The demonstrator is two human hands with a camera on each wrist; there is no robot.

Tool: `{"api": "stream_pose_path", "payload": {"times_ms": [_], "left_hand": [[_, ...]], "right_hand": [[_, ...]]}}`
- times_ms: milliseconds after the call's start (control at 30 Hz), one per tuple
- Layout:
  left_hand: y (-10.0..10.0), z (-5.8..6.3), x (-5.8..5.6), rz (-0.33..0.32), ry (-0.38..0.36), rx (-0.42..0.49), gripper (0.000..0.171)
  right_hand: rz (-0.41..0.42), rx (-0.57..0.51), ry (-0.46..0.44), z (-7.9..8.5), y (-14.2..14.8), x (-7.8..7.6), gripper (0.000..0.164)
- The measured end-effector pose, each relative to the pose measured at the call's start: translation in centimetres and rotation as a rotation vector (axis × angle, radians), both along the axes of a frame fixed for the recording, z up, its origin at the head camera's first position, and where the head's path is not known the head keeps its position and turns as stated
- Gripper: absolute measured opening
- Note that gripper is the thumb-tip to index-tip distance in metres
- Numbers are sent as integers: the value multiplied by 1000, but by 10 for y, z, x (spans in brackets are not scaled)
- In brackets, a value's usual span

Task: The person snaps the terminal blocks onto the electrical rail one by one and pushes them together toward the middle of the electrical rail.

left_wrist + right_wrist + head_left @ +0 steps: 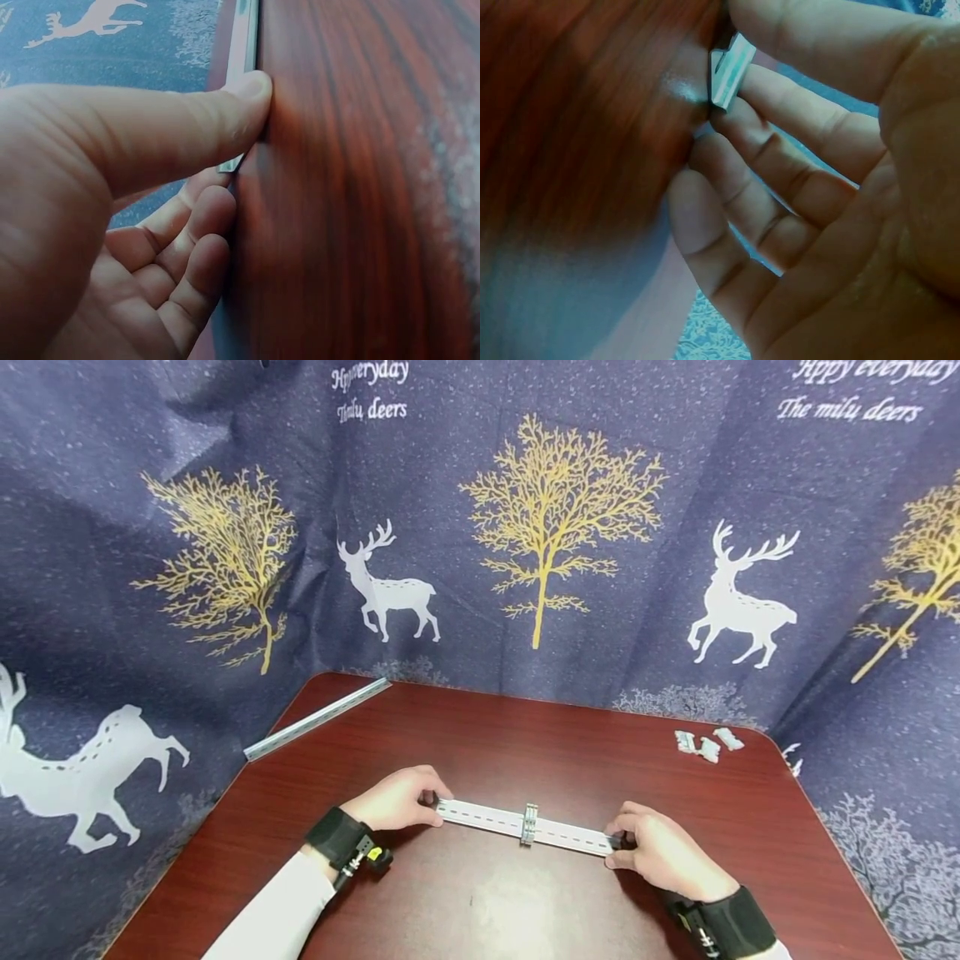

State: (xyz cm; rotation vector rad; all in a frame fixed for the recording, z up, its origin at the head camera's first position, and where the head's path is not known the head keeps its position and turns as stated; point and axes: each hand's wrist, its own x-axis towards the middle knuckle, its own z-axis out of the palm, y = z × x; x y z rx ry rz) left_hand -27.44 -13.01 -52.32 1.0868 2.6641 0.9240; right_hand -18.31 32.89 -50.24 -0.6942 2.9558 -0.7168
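A slotted metal rail (480,816) lies across the middle of the table, tilted slightly down to the right in the head view. Near its middle a small pale clip-like block (528,823) straddles it. My left hand (401,800) pinches the rail's left end between thumb and fingers; the left wrist view shows the thumb over the rail end (238,56). At the other end my right hand (660,852) pinches the rail between thumb and forefinger, and its channel-shaped end (731,73) pokes out in the right wrist view.
A longer slotted rail (318,720) lies along the table's far left edge. Several small pale pieces (708,748) sit at the far right corner. The dark red wooden table (480,735) meets a blue curtain (600,610) printed with deer and trees.
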Motion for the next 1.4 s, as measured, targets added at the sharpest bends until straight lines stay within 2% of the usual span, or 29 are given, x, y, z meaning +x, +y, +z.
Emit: {"api": "stream_pose_path", "payload": {"times_ms": [367,767,1133,1400], "left_hand": [[-1,-2,-2,-10,-5,24,33],[-2,-1,2,27,-39,1,32],[-1,-6,1,23,-25,3,33],[1,-2,0,21,-23,-21,33]], "right_hand": [[-25,7,-20,-2,-1,0,26],[-23,10,-18,-2,-3,1,25],[-20,21,-13,-3,-1,2,25],[23,-6,-28,0,2,-2,22]]}}
